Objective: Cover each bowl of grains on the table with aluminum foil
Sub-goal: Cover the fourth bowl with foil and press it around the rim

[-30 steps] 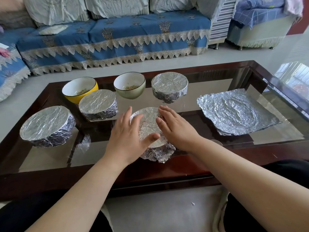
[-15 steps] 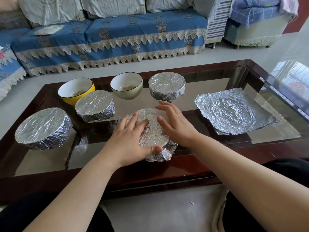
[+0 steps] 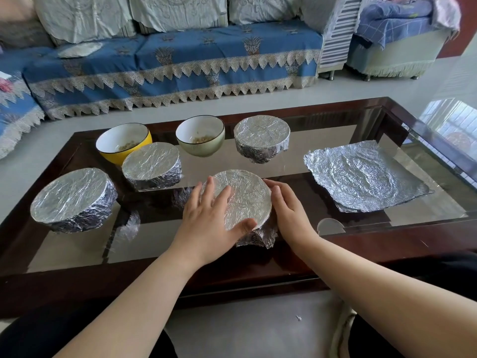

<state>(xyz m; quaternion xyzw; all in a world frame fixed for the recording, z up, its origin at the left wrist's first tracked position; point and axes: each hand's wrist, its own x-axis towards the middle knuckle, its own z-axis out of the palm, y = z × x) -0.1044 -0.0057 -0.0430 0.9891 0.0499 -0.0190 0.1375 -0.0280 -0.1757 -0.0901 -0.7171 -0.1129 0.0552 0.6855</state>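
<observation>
Left hand [image 3: 211, 220] grip released, flat on foil-covered bowl [image 3: 245, 200] | right hand [image 3: 289, 213] cups its side

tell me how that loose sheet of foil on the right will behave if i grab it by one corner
The loose foil sheet looks thin and crinkled, so it will probably flop and bend rather than stay flat. It likely weighs almost nothing. A round dent suggests it creases easily and may tear.
</observation>
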